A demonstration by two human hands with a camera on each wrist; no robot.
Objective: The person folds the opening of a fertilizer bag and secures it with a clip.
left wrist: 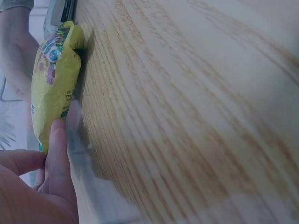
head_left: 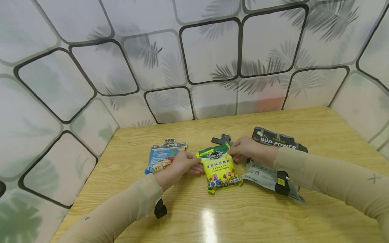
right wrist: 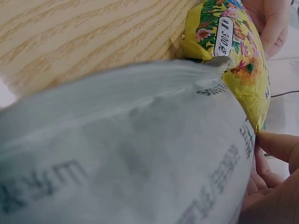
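Packet [head_left: 220, 171] between left grip [head_left: 185, 163] and right grip [head_left: 251, 148], seemingly at upper corners.

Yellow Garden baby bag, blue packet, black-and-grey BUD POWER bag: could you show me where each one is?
Yellow Garden baby bag [head_left: 220, 171]: head view, middle of its printed front.
Blue packet [head_left: 159, 160]: head view, its printed front.
BUD POWER bag [head_left: 277, 143]: head view, its black upper part.

Wood-grain bench [head_left: 243, 216] bears, clockwise about the yellow packet [head_left: 219, 170]: black clip [head_left: 224, 138] at twelve o'clock, black-and-grey pouch [head_left: 259, 175] at three, blue packet [head_left: 159, 160] at nine.
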